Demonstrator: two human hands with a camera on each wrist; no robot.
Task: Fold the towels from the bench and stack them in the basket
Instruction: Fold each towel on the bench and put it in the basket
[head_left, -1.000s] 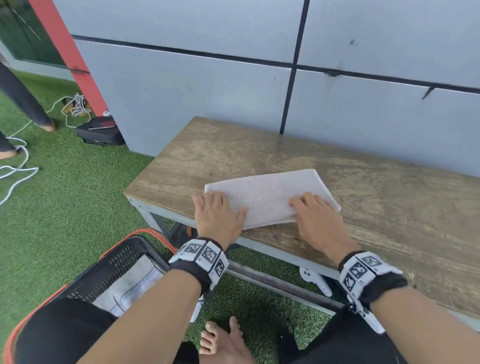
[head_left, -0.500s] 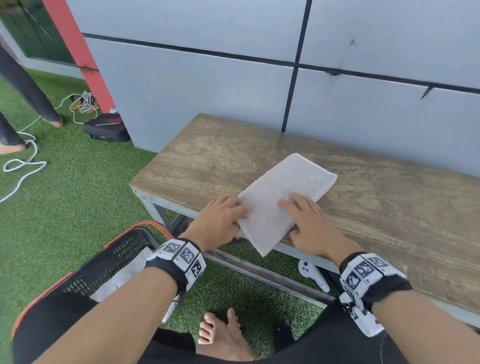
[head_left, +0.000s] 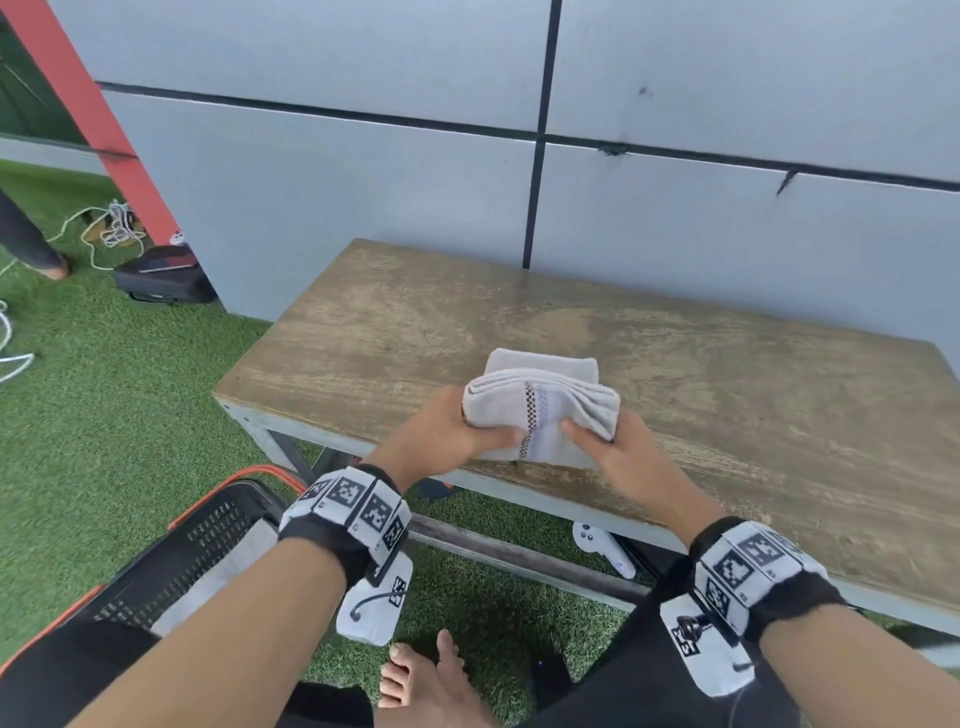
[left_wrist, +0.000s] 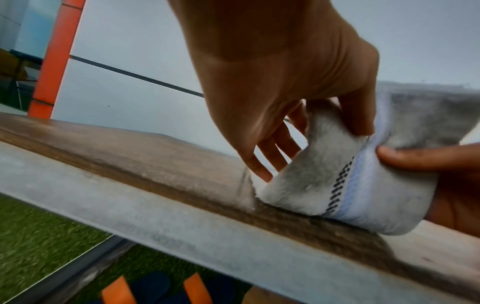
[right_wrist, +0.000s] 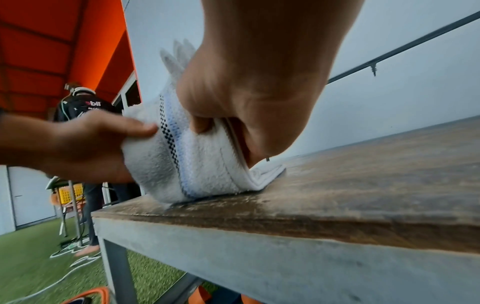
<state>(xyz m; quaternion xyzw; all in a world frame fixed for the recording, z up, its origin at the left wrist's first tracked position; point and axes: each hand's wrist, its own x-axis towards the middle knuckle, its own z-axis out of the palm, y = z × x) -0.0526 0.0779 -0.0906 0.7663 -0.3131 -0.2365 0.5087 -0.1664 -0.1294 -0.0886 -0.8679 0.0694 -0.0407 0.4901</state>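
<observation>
Towel (head_left: 540, 410), soft and light, doubled at the bench (head_left: 727, 374) front edge, pinched by left hand (head_left: 447, 441) and right hand (head_left: 618, 457) at its ends.

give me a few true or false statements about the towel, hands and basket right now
1. Both hands grip the towel. True: the left hand and right hand hold it from either side.
2. The towel lies flat and unfolded on the bench. False: it is folded over, its near part raised between the hands.
3. The towel has a dark checked stripe. True.
4. The basket stands on the bench. False: it is on the grass, beside the person's left arm.
5. The towel is held clear above the bench. False: both wrist views show its lower edge touching the wood.
</observation>
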